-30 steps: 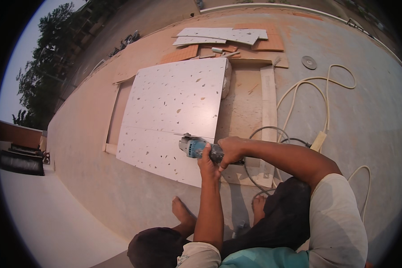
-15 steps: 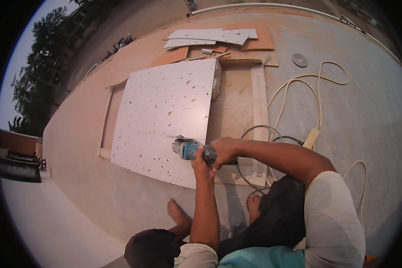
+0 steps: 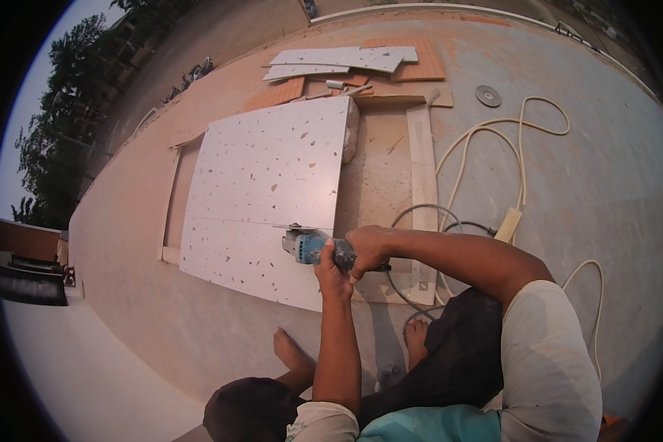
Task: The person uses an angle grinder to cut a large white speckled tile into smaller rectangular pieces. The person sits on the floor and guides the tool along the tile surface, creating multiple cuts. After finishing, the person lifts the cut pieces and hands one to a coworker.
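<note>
A blue and grey angle grinder is gripped in both of my hands over a white speckled tile. My left hand wraps the body from below, its thumb up along the side. Closed around the rear end is my right hand, whose fingertips are partly hidden. The grinder's disc is seen nearly edge-on at the tile, along a thin straight line that runs across it. The tile lies on a shallow wooden frame and covers much of it.
Beyond the frame lie cut speckled strips and orange tiles. A loose round disc rests on the concrete floor. A cream extension cord with a socket block loops at right, near the dark grinder cable. My bare feet are close by.
The whole view has shifted slightly, so the tile and floor things appear a little further left. The disc sits slightly further left along the line; both hands keep their hold.
</note>
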The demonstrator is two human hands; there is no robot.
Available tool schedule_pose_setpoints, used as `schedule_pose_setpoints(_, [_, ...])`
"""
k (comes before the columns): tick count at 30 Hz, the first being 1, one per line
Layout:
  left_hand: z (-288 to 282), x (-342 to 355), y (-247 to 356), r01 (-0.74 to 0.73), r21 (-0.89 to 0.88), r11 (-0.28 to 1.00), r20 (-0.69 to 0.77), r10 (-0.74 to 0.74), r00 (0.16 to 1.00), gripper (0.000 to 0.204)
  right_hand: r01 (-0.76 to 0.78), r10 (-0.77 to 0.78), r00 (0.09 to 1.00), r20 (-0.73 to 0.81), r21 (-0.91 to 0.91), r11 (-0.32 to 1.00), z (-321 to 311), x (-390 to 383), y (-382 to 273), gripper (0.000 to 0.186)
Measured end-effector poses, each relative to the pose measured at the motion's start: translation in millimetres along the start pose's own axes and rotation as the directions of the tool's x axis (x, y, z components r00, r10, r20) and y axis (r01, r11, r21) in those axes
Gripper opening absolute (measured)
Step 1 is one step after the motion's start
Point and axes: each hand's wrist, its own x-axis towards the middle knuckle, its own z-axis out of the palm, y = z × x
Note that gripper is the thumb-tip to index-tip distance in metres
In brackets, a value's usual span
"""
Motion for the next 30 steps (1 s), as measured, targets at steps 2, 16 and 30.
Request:
schedule_pose_setpoints(2, [0.7, -0.8, -1.8, 0.007, -0.005, 1.000, -0.005, -0.007, 1.000, 0.029, -0.002, 0.002, 1.000, 0.010, 0.002, 1.000, 0.3, -0.8, 1.6, 0.077])
schedule_pose_setpoints(16, [15.2, -15.0, -1.5, 0.018, -0.010, 1.000, 0.002, -0.018, 1.000, 0.029, 0.031, -0.031, 0.999, -0.017, 0.024, 0.999, 4.2, -6.7, 10.4, 0.059])
schedule_pose_setpoints(30, [20.2, -18.7, -8.3, 0.001, -0.017, 1.000, -0.002, -0.001, 1.000, 0.027, 0.018, -0.018, 1.000, -0.016, 0.012, 1.000, 4.9, -14.9, 13.6, 0.056])
